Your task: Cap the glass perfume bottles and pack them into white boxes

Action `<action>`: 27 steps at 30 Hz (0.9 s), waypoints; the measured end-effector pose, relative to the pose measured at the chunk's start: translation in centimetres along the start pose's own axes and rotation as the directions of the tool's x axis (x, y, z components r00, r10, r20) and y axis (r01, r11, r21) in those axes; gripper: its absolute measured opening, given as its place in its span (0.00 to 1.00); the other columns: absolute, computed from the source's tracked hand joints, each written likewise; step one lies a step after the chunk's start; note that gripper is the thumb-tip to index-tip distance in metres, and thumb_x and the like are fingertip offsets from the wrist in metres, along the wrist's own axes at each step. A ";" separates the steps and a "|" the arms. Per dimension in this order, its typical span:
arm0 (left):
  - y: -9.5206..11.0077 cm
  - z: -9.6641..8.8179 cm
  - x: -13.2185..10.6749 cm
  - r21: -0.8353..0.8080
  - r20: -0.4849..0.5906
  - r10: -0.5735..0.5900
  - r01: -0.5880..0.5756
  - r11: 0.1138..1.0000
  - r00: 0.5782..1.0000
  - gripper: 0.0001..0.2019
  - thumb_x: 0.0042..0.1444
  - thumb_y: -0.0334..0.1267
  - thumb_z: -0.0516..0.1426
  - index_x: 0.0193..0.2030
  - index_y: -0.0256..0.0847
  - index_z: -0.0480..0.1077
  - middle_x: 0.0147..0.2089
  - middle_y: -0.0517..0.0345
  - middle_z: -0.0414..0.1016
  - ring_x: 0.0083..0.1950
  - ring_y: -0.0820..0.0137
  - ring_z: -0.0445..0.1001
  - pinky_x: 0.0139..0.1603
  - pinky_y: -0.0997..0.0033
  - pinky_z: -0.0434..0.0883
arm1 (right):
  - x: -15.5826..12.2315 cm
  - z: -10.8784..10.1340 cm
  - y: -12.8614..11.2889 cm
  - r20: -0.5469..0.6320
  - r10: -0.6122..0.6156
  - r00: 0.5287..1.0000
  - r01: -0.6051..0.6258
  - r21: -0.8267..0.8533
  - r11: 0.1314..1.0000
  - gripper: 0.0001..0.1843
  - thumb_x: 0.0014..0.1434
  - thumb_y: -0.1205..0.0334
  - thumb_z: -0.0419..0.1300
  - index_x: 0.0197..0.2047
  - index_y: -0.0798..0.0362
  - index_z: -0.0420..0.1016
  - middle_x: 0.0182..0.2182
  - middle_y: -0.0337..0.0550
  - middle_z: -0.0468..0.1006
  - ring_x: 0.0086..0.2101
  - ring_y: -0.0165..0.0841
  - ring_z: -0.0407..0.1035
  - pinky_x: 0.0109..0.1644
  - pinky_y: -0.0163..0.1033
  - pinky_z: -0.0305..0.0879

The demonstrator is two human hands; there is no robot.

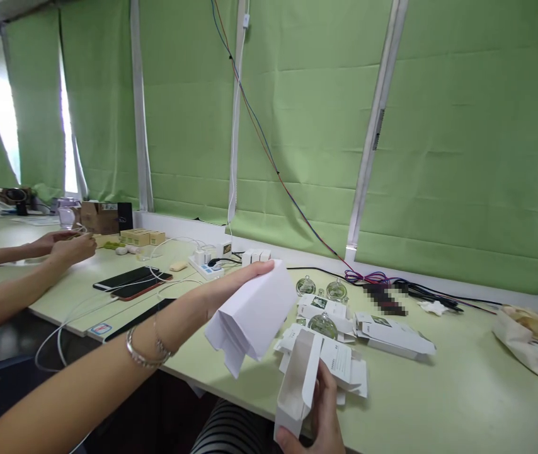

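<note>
My left hand (231, 283) reaches across the table from the left and grips a folded white card piece (260, 306), its open folded end tilted down toward me. A bracelet is on that wrist. Lower and to the right, my right hand (326, 413) is wrapped round an open white carton (303, 372), its hollow inside facing up and toward me. Just behind lie several flattened or opened white cartons (339, 356). A round clear glass-like piece (323, 325) rests among them, and two similar glass pieces (336, 291) sit farther back.
Phones (130, 279) and white cables lie left, near a power strip (207, 266). Another person's hands (73, 249) work at the far left by small yellow boxes (141, 237). Black cables (420, 293) run along the back; a cloth bag (524, 343) lies right.
</note>
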State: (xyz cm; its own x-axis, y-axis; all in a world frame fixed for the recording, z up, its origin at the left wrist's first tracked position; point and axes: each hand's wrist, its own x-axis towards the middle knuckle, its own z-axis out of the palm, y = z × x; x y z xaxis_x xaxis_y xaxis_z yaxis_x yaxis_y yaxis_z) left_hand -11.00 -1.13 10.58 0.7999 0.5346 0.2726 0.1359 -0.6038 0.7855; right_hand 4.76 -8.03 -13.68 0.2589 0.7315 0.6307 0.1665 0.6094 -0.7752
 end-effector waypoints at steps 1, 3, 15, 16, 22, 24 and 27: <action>-0.6 0.2 -0.2 -0.147 -0.028 -0.021 0.017 0.989 0.999 0.20 0.50 0.45 0.57 0.48 0.37 0.69 0.39 0.48 0.76 0.40 0.59 0.74 0.43 0.60 0.67 | 0.0 0.0 0.0 0.003 0.000 1.000 -0.001 0.009 1.000 0.51 0.41 0.60 0.65 0.64 0.54 0.42 0.60 0.57 0.58 0.58 0.50 0.56 0.58 0.50 0.57; -1.7 1.0 -0.8 -0.437 -0.074 -0.079 0.039 0.899 0.994 0.23 0.49 0.46 0.58 0.51 0.37 0.68 0.42 0.46 0.75 0.42 0.57 0.74 0.44 0.57 0.68 | -0.1 -0.2 -0.1 0.012 0.004 1.000 -0.004 0.006 1.000 0.51 0.42 0.59 0.65 0.64 0.54 0.42 0.60 0.57 0.58 0.58 0.50 0.56 0.58 0.49 0.57; -5.9 4.5 -3.2 -0.995 -0.074 -0.541 -0.099 -0.017 0.838 0.14 0.59 0.43 0.53 0.42 0.32 0.70 0.36 0.49 0.77 0.36 0.63 0.77 0.41 0.64 0.72 | 0.1 -0.1 -0.7 0.042 0.038 0.998 -0.039 0.008 0.999 0.49 0.48 0.43 0.60 0.64 0.54 0.39 0.59 0.57 0.59 0.58 0.49 0.56 0.57 0.49 0.60; -5.9 4.8 -3.2 -0.994 -0.089 -0.567 -0.113 -0.008 0.819 0.14 0.60 0.43 0.52 0.42 0.32 0.69 0.35 0.49 0.77 0.35 0.64 0.77 0.39 0.66 0.73 | 0.0 -0.1 -0.7 0.044 0.050 0.998 -0.051 0.020 0.998 0.50 0.47 0.43 0.60 0.64 0.54 0.38 0.59 0.58 0.59 0.58 0.50 0.57 0.56 0.49 0.60; -5.9 7.2 -3.0 -0.994 -0.096 -0.622 -0.046 0.096 0.777 0.15 0.59 0.45 0.51 0.38 0.34 0.69 0.31 0.53 0.77 0.30 0.66 0.76 0.31 0.69 0.72 | -0.4 -0.5 -0.9 0.072 0.101 0.992 -0.106 0.070 0.992 0.52 0.45 0.46 0.62 0.65 0.53 0.39 0.57 0.57 0.63 0.55 0.50 0.61 0.56 0.52 0.60; -6.2 8.0 -3.1 -0.987 -0.048 -0.622 0.057 0.148 0.781 0.17 0.57 0.50 0.52 0.37 0.35 0.69 0.31 0.53 0.77 0.30 0.65 0.76 0.31 0.68 0.71 | -0.4 -0.6 -1.1 0.102 0.099 0.990 -0.106 0.066 0.992 0.52 0.45 0.47 0.62 0.65 0.54 0.38 0.56 0.57 0.64 0.55 0.50 0.60 0.56 0.52 0.60; -6.9 8.9 -3.5 -0.966 -0.034 -0.637 0.139 0.220 0.770 0.20 0.55 0.54 0.52 0.36 0.36 0.70 0.31 0.52 0.78 0.32 0.63 0.76 0.33 0.67 0.70 | -0.3 -0.8 -1.3 0.126 0.101 0.987 -0.104 0.018 0.994 0.52 0.45 0.45 0.62 0.65 0.55 0.38 0.57 0.57 0.63 0.57 0.50 0.58 0.57 0.51 0.59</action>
State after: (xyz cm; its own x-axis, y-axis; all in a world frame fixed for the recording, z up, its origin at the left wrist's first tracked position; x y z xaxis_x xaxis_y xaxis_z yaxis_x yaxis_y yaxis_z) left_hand -9.54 -4.04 -0.74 0.5093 0.8166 -0.2715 -0.4232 0.5124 0.7473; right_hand 5.25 -9.33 -12.89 0.1523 0.8222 0.5484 0.1218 0.5350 -0.8360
